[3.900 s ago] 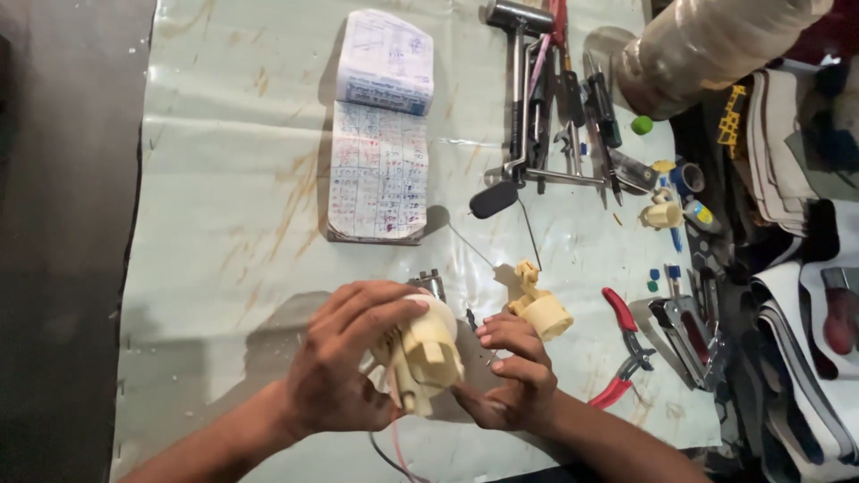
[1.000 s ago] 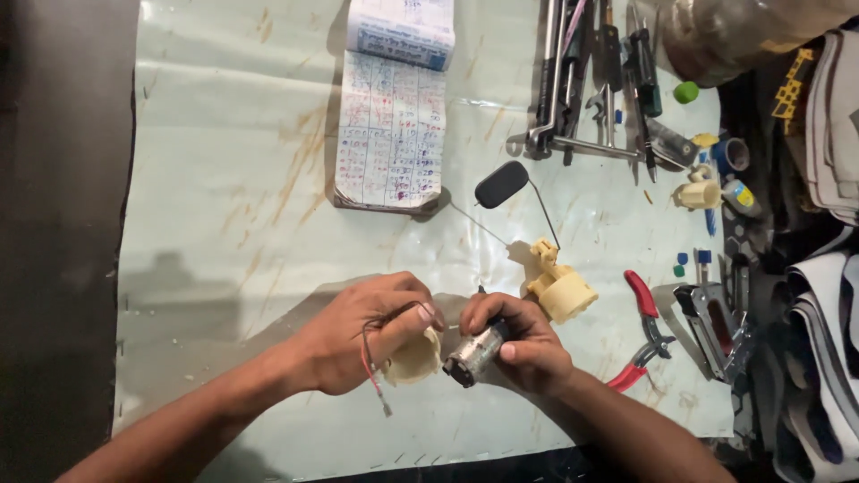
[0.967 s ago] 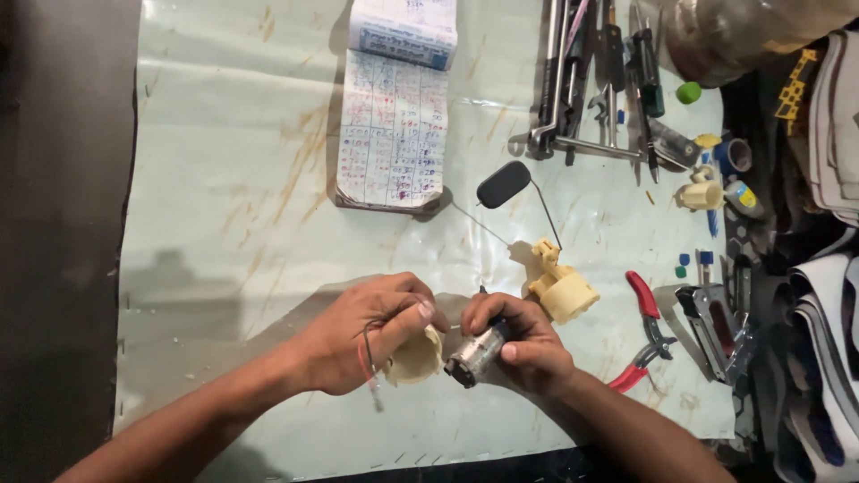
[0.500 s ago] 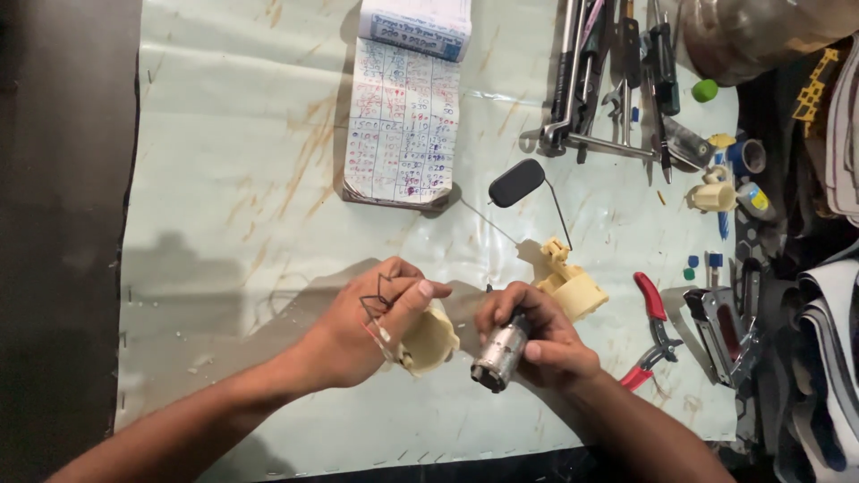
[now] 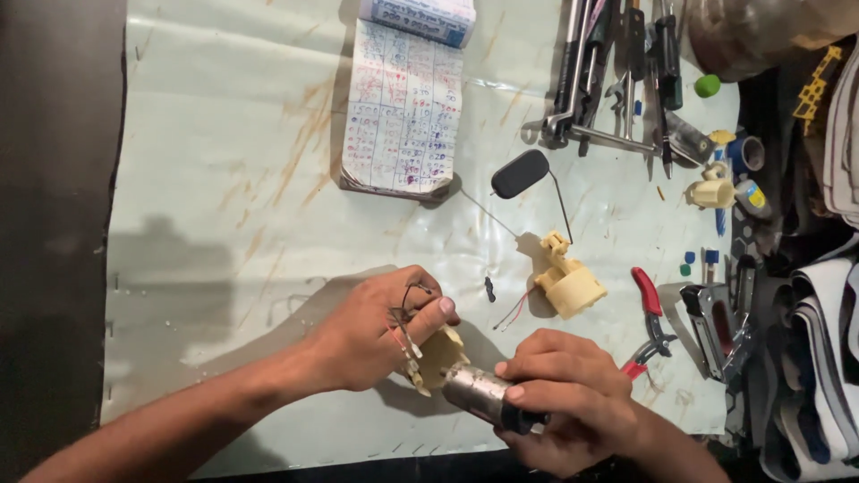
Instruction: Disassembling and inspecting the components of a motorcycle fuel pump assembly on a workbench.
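Left hand (image 5: 362, 335) held the cream housing (image 5: 438, 356) near the near edge of the tabletop (image 5: 224, 179), fingers (image 5: 428, 315) clamped on it, thin wires (image 5: 404, 309) looped over them. Right hand (image 5: 564, 394) gripped the metal cylinder (image 5: 474, 394), fingers closed around its dark right end; the cylinder's left end sat at the housing mouth, touching or just short, I could not tell which. Both parts were held above the tabletop, near centre. Just beyond the right hand lay a second cream part (image 5: 565, 282) with red wires, and to its right red pliers (image 5: 651, 313). A black float (image 5: 521, 173) on a wire arm lay farther off. Notebook (image 5: 403, 103) far centre; tools (image 5: 617, 72) far right; stapler (image 5: 714, 317) at right.
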